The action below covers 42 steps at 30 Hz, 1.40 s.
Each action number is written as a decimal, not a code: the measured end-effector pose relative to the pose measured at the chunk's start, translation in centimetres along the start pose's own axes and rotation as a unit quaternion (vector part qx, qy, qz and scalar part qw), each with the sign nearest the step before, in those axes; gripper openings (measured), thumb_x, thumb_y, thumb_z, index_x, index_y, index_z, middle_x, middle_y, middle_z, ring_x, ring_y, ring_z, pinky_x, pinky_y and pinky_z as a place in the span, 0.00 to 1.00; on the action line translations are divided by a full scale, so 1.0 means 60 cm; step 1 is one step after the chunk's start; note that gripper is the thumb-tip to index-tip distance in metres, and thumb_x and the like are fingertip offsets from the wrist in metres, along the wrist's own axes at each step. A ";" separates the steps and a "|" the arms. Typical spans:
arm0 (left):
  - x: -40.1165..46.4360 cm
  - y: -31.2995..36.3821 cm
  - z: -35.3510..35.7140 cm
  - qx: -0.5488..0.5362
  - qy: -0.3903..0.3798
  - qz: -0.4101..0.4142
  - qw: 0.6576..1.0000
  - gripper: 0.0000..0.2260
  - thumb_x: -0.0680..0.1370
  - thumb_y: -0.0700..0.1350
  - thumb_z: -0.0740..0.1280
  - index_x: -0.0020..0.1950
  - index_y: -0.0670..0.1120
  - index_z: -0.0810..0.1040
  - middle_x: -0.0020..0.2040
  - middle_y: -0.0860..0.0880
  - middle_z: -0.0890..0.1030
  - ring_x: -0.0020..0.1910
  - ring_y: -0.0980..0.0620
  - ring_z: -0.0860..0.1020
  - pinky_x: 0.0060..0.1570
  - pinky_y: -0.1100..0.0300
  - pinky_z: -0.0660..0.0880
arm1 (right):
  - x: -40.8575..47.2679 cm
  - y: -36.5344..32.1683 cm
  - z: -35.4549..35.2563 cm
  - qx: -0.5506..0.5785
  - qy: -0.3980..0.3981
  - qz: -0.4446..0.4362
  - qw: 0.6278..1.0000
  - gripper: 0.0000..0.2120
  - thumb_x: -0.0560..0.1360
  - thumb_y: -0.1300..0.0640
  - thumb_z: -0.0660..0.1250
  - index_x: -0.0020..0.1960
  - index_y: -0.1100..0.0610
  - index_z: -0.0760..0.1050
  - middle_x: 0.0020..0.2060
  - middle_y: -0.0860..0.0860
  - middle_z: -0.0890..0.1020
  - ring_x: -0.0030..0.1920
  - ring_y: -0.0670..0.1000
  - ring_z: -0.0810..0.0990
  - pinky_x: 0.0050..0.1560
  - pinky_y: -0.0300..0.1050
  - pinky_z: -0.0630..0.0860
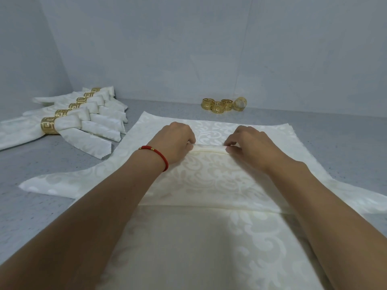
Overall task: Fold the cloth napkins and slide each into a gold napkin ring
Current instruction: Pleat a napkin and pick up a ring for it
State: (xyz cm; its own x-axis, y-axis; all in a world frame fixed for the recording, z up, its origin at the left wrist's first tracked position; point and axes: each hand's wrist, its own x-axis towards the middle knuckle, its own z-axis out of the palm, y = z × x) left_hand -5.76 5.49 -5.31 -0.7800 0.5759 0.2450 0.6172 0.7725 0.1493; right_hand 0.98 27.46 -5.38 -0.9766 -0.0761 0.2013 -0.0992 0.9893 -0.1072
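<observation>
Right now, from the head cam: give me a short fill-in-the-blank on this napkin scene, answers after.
1. The left hand and right hand pinch a fold in the open napkin; the red bracelet is on the ____ wrist.
2. Loose gold rings by the wall number ____.
3. The finished napkins lie to the person's ____.

Answers: left; four; left
</observation>
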 end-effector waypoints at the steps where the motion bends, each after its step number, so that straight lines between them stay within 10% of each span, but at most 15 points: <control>1: -0.001 0.000 -0.001 0.008 -0.003 0.006 1.000 0.07 0.79 0.42 0.66 0.44 0.53 0.79 0.48 0.45 0.83 0.50 0.45 0.79 0.48 0.53 0.74 | -0.001 -0.001 -0.001 -0.018 0.002 -0.005 1.000 0.09 0.82 0.53 0.65 0.59 0.52 0.81 0.55 0.49 0.80 0.59 0.54 0.75 0.58 0.55 0.72; 7: -0.005 0.012 -0.004 0.156 0.069 0.061 0.983 0.06 0.79 0.41 0.64 0.45 0.52 0.71 0.46 0.54 0.77 0.49 0.49 0.74 0.48 0.55 0.64 | -0.005 -0.004 0.000 -0.069 0.078 -0.048 0.993 0.02 0.75 0.58 0.67 0.46 0.51 0.77 0.43 0.47 0.80 0.47 0.54 0.77 0.45 0.49 0.68; 15: -0.002 0.005 -0.019 0.028 -0.036 0.024 0.999 0.09 0.76 0.38 0.65 0.47 0.51 0.80 0.48 0.51 0.79 0.48 0.48 0.79 0.45 0.56 0.75 | -0.008 0.008 -0.020 0.068 -0.001 -0.040 0.997 0.05 0.77 0.56 0.69 0.43 0.49 0.80 0.40 0.42 0.81 0.41 0.44 0.78 0.45 0.48 0.78; 21: 0.001 0.000 -0.014 0.008 -0.022 0.010 1.000 0.09 0.76 0.47 0.71 0.56 0.53 0.82 0.48 0.53 0.82 0.51 0.50 0.78 0.46 0.61 0.67 | 0.002 0.016 -0.010 0.048 -0.036 -0.035 0.998 0.06 0.80 0.56 0.69 0.56 0.51 0.83 0.47 0.45 0.79 0.49 0.48 0.77 0.49 0.43 0.70; 27: -0.007 0.017 -0.022 0.002 -0.031 -0.009 0.999 0.08 0.74 0.43 0.71 0.39 0.54 0.74 0.46 0.51 0.78 0.46 0.48 0.78 0.40 0.58 0.70 | 0.001 -0.007 -0.033 -0.008 -0.070 -0.035 0.997 0.02 0.80 0.55 0.68 0.49 0.50 0.75 0.48 0.47 0.80 0.49 0.53 0.79 0.49 0.48 0.76; 35: -0.044 0.036 -0.032 0.129 -0.065 0.085 0.986 0.20 0.69 0.27 0.62 0.44 0.53 0.72 0.44 0.51 0.75 0.42 0.44 0.73 0.42 0.56 0.71 | -0.055 -0.011 -0.015 -0.135 0.035 -0.159 0.977 0.07 0.79 0.63 0.65 0.53 0.53 0.72 0.47 0.49 0.75 0.46 0.54 0.74 0.40 0.48 0.69; 42: -0.057 0.032 -0.004 -0.009 0.041 0.002 0.999 0.08 0.79 0.38 0.65 0.43 0.47 0.80 0.40 0.48 0.79 0.40 0.49 0.74 0.37 0.61 0.65 | -0.073 -0.014 -0.014 0.104 0.067 -0.029 0.992 0.07 0.80 0.57 0.65 0.51 0.54 0.83 0.43 0.48 0.82 0.44 0.50 0.79 0.49 0.50 0.78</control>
State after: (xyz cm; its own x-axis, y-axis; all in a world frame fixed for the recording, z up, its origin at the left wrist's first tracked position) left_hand -1.90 4.91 -5.66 -0.7664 0.5554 0.3227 0.6234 0.7642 0.1653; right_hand 5.53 27.05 -5.34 -0.9351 -0.1008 0.3398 -0.2052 0.9357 -0.2870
